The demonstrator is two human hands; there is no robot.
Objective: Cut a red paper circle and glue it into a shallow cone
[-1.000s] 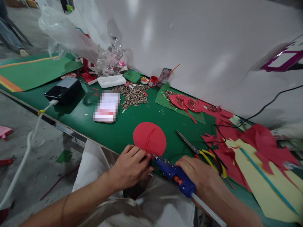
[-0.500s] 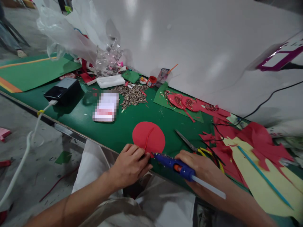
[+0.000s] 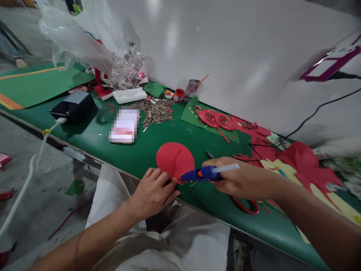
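Observation:
A round piece of red paper (image 3: 162, 156) lies flat near the table's front edge. A thin red cord (image 3: 175, 160) runs across it down to the fingers of my left hand (image 3: 156, 191). Those fingers are closed on the circle's lower edge; whether they pinch the cord's end too is hidden. My right hand (image 3: 231, 177) is wrapped round a blue hot glue gun (image 3: 194, 175), a pale glue stick poking out of its back. The nozzle points left, at the circle's lower right rim, close by my left fingertips. Behind my right hand, scissors (image 3: 245, 206) are mostly covered.
Farther back on the green table (image 3: 113, 158) are a phone (image 3: 125, 126), a heap of striped sunflower seeds (image 3: 156, 113) and a black power bank (image 3: 73, 107) with a white cable. Seed-covered red paper pieces (image 3: 217, 119) lie at the wall. Red and yellow scraps (image 3: 304, 165) spread rightward.
My right hand has raised and turned the glue gun, so its back end points up and right. It covers more of the scissors. My left hand keeps its hold on the circle.

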